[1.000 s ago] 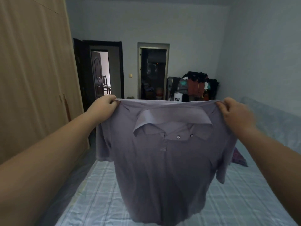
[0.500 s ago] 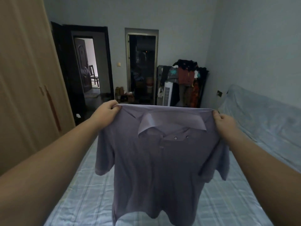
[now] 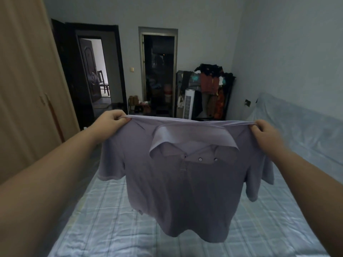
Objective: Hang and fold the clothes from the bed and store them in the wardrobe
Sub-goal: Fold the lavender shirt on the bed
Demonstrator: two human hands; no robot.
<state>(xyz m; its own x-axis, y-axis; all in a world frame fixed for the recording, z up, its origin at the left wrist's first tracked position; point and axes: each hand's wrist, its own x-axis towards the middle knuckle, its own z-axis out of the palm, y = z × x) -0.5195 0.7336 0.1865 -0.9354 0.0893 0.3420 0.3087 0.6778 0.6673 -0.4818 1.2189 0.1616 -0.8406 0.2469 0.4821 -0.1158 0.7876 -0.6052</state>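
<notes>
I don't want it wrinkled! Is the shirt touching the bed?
Apart. In the head view the shirt hangs from both hands, and its bottom edge floats above the checked bed.

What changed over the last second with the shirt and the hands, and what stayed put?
The purple polo shirt now hangs more spread out, its hem floating clear above the bed. The view shifted, showing more of the doorways and the clothes rack. No grip changed: the left hand and right hand still pinch the shoulders, collar facing the camera. The wardrobe doors stay closed.
</notes>
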